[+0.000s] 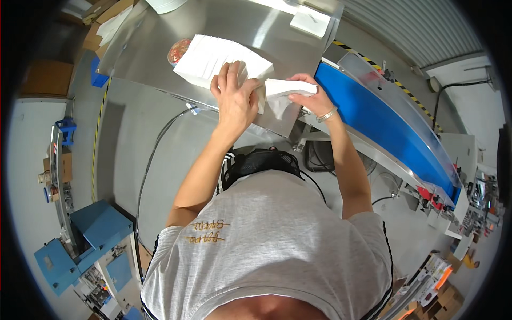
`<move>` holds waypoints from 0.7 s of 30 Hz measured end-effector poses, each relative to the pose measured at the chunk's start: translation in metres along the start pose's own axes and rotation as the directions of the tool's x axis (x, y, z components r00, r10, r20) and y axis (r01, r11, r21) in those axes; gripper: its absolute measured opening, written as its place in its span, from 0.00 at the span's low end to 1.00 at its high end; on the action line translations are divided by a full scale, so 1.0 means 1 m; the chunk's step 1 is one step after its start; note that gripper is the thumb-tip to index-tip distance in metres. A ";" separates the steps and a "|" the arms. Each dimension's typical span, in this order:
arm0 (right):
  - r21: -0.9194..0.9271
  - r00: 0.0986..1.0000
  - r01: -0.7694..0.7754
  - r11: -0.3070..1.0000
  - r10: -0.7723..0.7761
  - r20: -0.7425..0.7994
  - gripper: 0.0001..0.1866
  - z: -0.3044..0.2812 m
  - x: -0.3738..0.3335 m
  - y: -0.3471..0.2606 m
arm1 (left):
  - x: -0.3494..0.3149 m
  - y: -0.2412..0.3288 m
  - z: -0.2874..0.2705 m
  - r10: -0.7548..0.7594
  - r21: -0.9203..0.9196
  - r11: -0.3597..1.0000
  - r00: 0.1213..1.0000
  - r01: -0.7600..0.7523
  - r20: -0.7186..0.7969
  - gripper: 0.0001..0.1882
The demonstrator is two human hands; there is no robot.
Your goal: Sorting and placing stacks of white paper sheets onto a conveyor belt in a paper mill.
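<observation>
A long row of thin white paper-like pieces (213, 56), packed face to face, lies on the metal table near its front edge. Over the near side of that row sits my left hand (234, 101), its bent fingers slightly apart and their tips touching the pieces; the thumb points right. My right hand (316, 101), with a bracelet at the wrist, pinches a white folded piece (288, 88) between thumb and fingers beside the row's right end. A paler flap hangs below that piece. Behind the row's left end shows a round red-and-clear item (179, 52), partly hidden.
A blue conveyor belt (373, 117) with a clear side guard runs along the right. The metal table (144, 48) bears a white flat block (310, 23) at the far right and a white container (165, 4) at the back. A black cable (154, 144) crosses the floor.
</observation>
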State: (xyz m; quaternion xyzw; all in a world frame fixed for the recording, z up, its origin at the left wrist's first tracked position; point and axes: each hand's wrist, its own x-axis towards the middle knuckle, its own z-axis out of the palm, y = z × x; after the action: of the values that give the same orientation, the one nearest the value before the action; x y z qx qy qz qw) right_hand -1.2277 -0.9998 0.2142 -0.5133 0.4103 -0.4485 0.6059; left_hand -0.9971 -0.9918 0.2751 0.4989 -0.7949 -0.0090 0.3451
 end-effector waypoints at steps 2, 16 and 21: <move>-0.065 0.997 0.076 0.995 -0.076 -0.004 0.20 0.007 0.002 -0.001 | -0.001 -0.001 0.000 -0.006 -0.001 1.000 1.000 0.006 0.000 0.13; -0.038 0.999 0.040 0.998 -0.040 0.004 0.23 -0.001 0.012 0.000 | -0.001 0.008 0.005 0.020 0.126 0.992 0.998 -0.028 0.057 0.23; 0.074 0.992 -0.006 0.997 0.016 -0.127 0.20 -0.007 0.012 0.017 | -0.001 0.007 0.006 0.019 0.131 0.991 0.997 -0.029 0.074 0.24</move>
State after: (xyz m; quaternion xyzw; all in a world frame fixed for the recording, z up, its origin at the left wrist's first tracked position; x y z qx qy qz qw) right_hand -1.2291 -1.0123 0.1962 -0.4587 0.4340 -0.4917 0.5995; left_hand -1.0062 -0.9894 0.2722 0.5103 -0.8117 0.0297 0.2826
